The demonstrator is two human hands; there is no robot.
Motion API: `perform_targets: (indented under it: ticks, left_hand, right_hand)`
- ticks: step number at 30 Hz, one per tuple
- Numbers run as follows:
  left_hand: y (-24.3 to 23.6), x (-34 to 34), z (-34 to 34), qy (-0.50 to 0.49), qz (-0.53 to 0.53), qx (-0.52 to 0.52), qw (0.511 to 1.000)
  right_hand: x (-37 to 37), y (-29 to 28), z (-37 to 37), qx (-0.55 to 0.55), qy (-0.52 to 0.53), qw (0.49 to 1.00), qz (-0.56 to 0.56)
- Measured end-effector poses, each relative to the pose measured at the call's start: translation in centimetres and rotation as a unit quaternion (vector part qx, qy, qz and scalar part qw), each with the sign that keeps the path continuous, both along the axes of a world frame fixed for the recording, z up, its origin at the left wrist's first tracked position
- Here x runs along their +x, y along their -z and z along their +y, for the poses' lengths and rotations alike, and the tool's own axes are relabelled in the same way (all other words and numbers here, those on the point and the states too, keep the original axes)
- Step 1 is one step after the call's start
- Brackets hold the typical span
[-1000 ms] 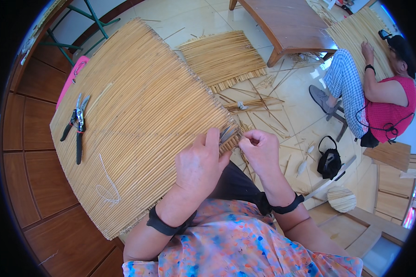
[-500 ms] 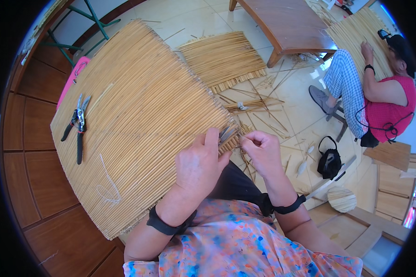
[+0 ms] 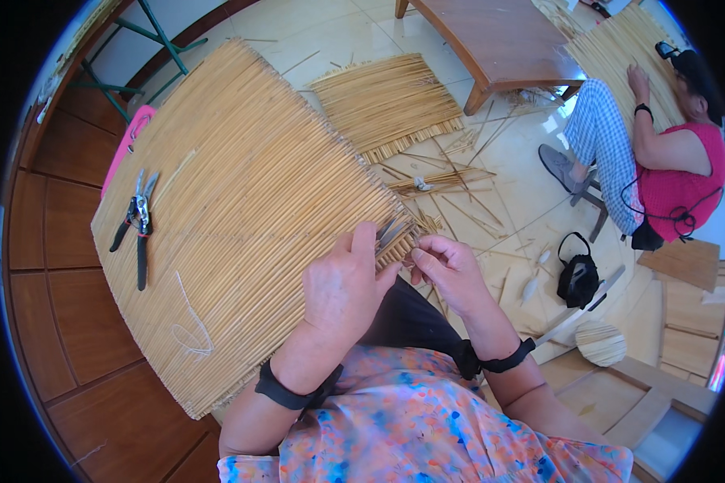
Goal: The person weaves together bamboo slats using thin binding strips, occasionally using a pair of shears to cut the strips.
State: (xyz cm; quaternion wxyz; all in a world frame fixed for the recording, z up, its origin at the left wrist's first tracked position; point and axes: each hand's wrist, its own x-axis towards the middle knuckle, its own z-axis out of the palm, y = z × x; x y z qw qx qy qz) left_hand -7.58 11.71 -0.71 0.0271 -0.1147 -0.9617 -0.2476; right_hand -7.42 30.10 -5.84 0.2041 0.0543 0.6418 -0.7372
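Observation:
A large mat of straw stalks fills the left half of the view. My left hand is closed over the mat's right edge, with a metal tool like blades lying beside its fingers, partly hidden. My right hand is bent at that fringed edge, thumb and fingers closed; what they pinch is too small to make out. Pruning shears with black handles lie open on the mat, and a loop of white thread rests lower down on it.
A person in pink sits at the right, hand on another mat. A low wooden table stands at the back, beside a small mat and scattered stalks. A black bag and round straw piece are at lower right.
My right hand has turned and its fingers have shifted slightly down and left along the mat edge. My left hand is nearly in place, a little further left.

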Motion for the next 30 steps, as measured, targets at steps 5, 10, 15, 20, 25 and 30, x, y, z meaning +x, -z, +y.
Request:
perform_targets:
  ticks: [5,10,15,20,25,30]
  left_hand:
    - [-0.1,0.0,-0.2,0.014,0.017,0.018,1.0]
    - [-2.2,0.0,-0.3,0.034,-0.036,-0.005,0.999]
    - [-2.6,-0.1,-0.4,0.162,0.084,-0.136,0.974]
    - [-2.0,-0.3,0.4,0.201,0.204,-0.201,0.937]
    - [-1.7,-0.3,1.0,0.198,0.224,-0.228,0.927]
    - [-0.8,-0.4,0.9,0.197,0.24,-0.193,0.931]
  right_hand:
    - [0.3,-0.3,0.3,0.076,0.037,0.996,0.016]
    - [0.8,-0.1,-0.1,0.099,0.095,0.987,0.078]
    - [1.0,0.2,-0.3,0.167,0.128,0.972,0.108]
    - [1.1,-0.6,-0.9,0.24,0.147,0.942,0.185]
    - [1.3,-0.7,-1.2,0.237,0.156,0.94,0.191]
    - [1.4,-0.8,-1.2,0.24,0.155,0.943,0.172]
